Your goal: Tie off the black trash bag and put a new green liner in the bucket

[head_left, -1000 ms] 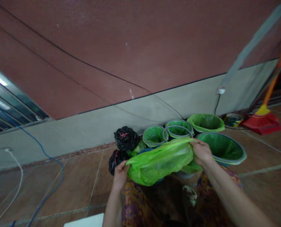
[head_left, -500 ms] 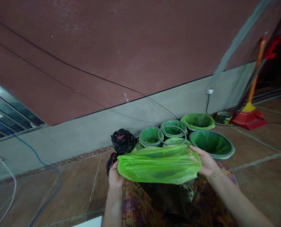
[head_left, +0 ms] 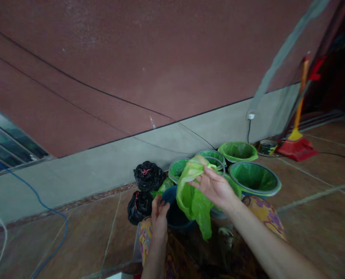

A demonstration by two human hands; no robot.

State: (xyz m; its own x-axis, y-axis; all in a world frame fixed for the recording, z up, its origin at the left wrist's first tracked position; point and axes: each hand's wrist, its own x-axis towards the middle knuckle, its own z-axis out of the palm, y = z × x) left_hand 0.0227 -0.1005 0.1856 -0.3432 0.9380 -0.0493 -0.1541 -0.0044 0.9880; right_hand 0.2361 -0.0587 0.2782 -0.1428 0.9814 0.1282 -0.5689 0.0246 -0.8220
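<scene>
A thin green plastic bag point(head_left: 194, 193) is held up by the right hand point(head_left: 214, 188) alone, pinched at its top between thumb and fingers, and it hangs crumpled in a narrow drape over the rim of a dark blue bin point(head_left: 175, 211) that stands just in front of the person's patterned clothing. Half a second ago the same bag was stretched wide and flat between both hands; that spread is now gone, and the bag is gathered toward the right side. The left hand point(head_left: 160, 215) has let go of the bag and is seen open, its fingers loosely apart, beside the near left edge of the blue bin; whether it touches the rim cannot be told. The two hands are thus set apart, with the bin's mouth and the hanging plastic between them. Behind the bag, a cluster of green-lined bins point(head_left: 254, 178) is ranged along the grey base of the wall, and two tied black bags point(head_left: 147, 176) are stacked to the left of the cluster. A red broom point(head_left: 299, 141) is leaned in the far right corner, lower in the view than before, as the camera has shifted slightly. A blue cable point(head_left: 49, 205) trails over the tiled floor at the left.
</scene>
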